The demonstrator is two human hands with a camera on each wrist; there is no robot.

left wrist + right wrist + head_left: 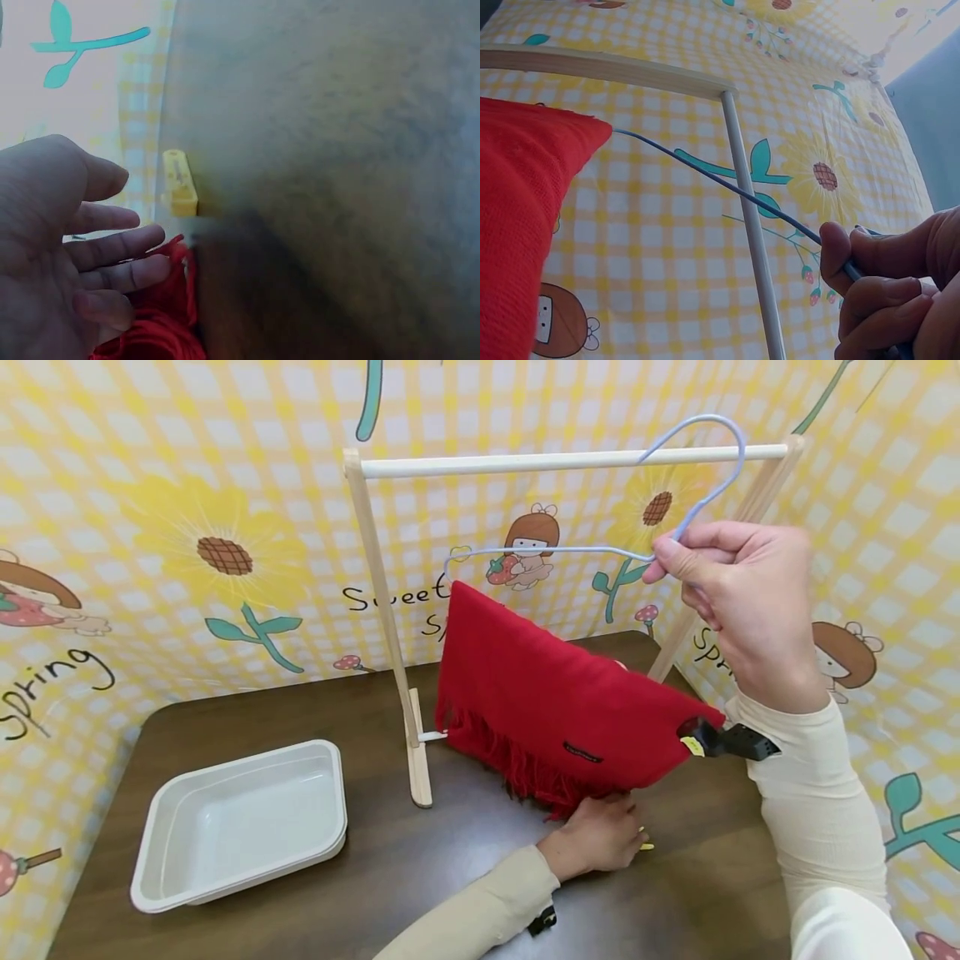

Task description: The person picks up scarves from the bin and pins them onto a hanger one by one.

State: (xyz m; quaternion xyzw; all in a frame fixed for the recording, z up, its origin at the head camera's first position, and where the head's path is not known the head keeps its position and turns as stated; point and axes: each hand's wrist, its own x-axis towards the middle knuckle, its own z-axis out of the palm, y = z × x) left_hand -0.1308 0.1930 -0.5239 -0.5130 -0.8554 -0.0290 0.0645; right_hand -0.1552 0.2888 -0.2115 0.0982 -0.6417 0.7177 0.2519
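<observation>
My right hand [757,602] pinches the neck of a pale blue clothes hanger [558,550] between thumb and fingers. The hanger's hook rises at the rack's top bar; whether they touch cannot be told. Over the hanger drapes a folded red scarf [555,693], slanting down to the right, with a fringe and a small black label. My left hand [600,835] is low at the table beneath the scarf. In the left wrist view its relaxed fingers lie by the red fringe [169,307], near a small yellow clip [180,184] and apart from it.
A wooden rack with a white top bar [510,463] stands on the dark brown table [375,877], its left foot [420,768] left of the scarf. A white plastic tray [251,810] sits at the left. Patterned yellow checked cloth [172,468] surrounds the table.
</observation>
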